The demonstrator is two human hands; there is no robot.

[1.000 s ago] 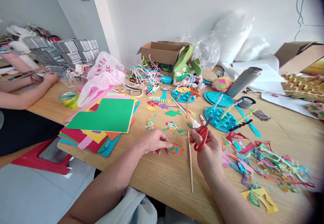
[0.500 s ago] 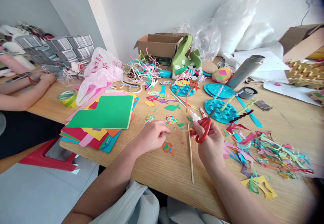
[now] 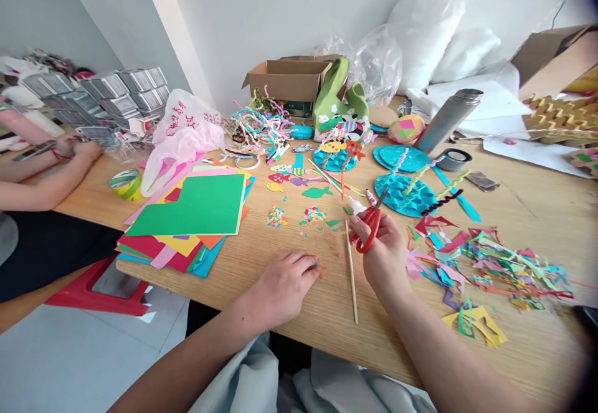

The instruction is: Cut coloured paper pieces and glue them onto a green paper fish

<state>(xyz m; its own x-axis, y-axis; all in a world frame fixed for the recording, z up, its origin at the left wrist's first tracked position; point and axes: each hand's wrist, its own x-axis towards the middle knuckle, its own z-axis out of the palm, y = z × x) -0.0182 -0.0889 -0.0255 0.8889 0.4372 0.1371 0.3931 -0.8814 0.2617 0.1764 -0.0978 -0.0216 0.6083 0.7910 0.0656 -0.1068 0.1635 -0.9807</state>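
In my right hand (image 3: 385, 254) are red-handled scissors (image 3: 372, 229), blades pointing up and away. My left hand (image 3: 284, 288) is low over the table near its front edge, fingers bent together on an orange paper fish (image 3: 322, 270); most of the fish is hidden under them. Between my hands lies a thin wooden stick (image 3: 351, 276). Beyond them are two little heaps of paper confetti (image 3: 314, 215) and several cut-out fish, among them a green fish (image 3: 317, 192) and a yellow fish (image 3: 275, 187). A white glue bottle (image 3: 356, 205) is just behind the scissors.
Coloured paper sheets (image 3: 187, 207) are stacked at left beside yellow tape (image 3: 125, 184). Paper scraps (image 3: 495, 263) spread on the right. Blue discs (image 3: 406, 195) with pipe cleaners and a steel flask (image 3: 451, 120) stand behind. Another person's hands (image 3: 77, 148) rest at far left.
My left hand has come down and toward me onto the orange paper fish, which was lying uncovered. The scissors remain in my right hand, and the view has shifted slightly.
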